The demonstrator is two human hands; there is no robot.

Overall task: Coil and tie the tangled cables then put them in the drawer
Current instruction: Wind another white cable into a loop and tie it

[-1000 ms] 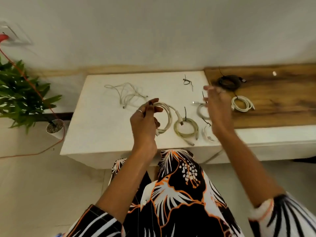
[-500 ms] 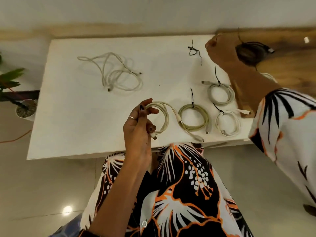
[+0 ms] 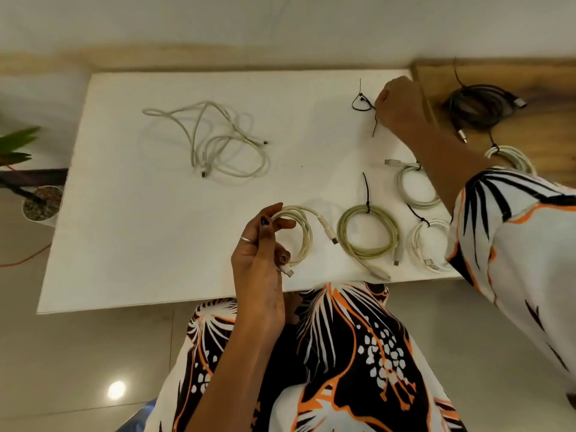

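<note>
a person seated at a white tabletop [image 3: 131, 232] worked through a pile of charging leads. near the lower centre of the frame the left hand [image 3: 260, 254] pinched a freshly wound cream cable coil [image 3: 300, 236] between thumb and curled fingers, holding it just above the tabletop edge, apparently so the loops would not spring apart before a tie went on. at the upper right the right hand [image 3: 400, 109] reached across to loose black ties [image 3: 363, 102], its fingertips at the ties; whether it had already closed on one could not be told from this angle.

three finished coils lay to the right of the held one, each cinched with a black tie: an olive-green coil [image 3: 369, 233] just beside it, a white coil [image 3: 428, 244] partly under the sleeve, and a pale grey coil [image 3: 416, 187] behind. they seemed set aside in a cluster, ready to be gathered. on the wooden surface [image 3: 545, 76] at the far right sat a black coil [image 3: 481, 102] and another white one [image 3: 514, 157], also bound.

one tangled white cable [image 3: 218, 141] sprawled at the upper left, untouched and still to be wound. no drawer was in view. a potted plant [image 3: 39, 202] stood at the left edge.
</note>
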